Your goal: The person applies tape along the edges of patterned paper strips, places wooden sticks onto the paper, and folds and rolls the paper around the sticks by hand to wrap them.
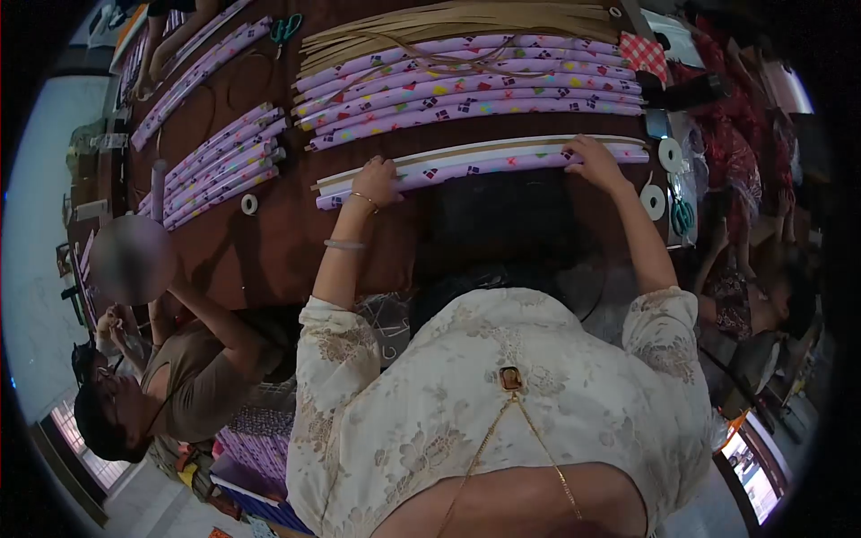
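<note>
Main risk, my guess: purple patterned paper [484,169] skews or springs loose, since it lies partly rolled, white underside showing behind, and only two spots are held down. It's at the table's near side, directly in front of the person. Left hand [377,182] is curled over its left part, fingertips partly hidden, can't tell gripping or just pressing; right hand [594,165] grasps it near the right end, thumb on the near edge, fingers over. Uneven pressure between them could make one end wind tighter. Tan strip [484,155] lies along the white side, sticking out past the paper at left; could slip crooked if nudged. Middle unsupported, might bulge or crease. Table [309,260] has a brown surface: stack of purple tubes [475,94] just beyond, tan strip bundle [457,20] behind that, shorter tubes [220,175] at left, white tape roll [653,202] and teal scissors [682,217] near the right end, scissors within snagging range of a sleeve, perhaps. Room: dim; co-worker [202,390] at left, another person [744,300] at right, red plastic-wrapped goods [731,125] behind, pale wall [54,215] far left, light floor [170,498] below.
</note>
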`<state>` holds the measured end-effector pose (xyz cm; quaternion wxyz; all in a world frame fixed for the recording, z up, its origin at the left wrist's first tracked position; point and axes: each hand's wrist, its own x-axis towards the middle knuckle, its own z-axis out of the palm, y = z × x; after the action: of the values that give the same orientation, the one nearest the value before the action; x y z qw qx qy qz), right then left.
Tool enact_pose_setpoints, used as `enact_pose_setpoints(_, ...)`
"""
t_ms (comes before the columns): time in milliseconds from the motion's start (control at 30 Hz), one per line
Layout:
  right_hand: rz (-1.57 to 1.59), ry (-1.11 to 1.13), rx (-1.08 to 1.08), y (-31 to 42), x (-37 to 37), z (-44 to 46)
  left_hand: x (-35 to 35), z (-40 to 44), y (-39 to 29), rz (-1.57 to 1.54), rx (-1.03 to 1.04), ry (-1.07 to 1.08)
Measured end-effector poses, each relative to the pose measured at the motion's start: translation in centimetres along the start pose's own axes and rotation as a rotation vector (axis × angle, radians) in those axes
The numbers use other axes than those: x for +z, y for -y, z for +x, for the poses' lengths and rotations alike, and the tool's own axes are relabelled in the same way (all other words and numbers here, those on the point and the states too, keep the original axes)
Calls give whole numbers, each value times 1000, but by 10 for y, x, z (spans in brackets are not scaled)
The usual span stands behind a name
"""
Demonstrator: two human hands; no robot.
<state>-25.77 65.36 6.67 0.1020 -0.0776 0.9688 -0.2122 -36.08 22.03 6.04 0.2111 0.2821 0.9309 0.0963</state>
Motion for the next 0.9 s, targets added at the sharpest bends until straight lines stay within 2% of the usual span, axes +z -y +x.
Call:
enact_pose_setpoints(67, -21, -82, 33, 0, 6, 5, -6, 4, -6, 24, -20, -15)
enact_pose_setpoints(133, -29, -88, 46, 2, 5, 7, -15, 7, -14, 61, -128, -108)
enact_pose_setpoints(200, -49, -122, 75, 5, 6, 8, -8, 6, -11, 82, -114, -133)
enact_pose_setpoints(267, -50, -89, 100, 4, 8, 6, 2, 3, -5, 93, 19, -196)
enact_pose_setpoints(500, -37, -48, 77, 1, 14, 6, 9, -9, -7, 130, -11, -212)
enact_pose_setpoints(667, 11, -14, 104, 3, 11, 6, 26, -14, -4, 117, 39, -393)
enact_pose_setpoints(833, 15, -21, 93, 6, 12, 4, 27, -23, -7, 201, 82, -399)
enact_pose_setpoints(900, 13, -40, 85, 7, 13, 2, 29, -23, -9, 184, 5, -378)
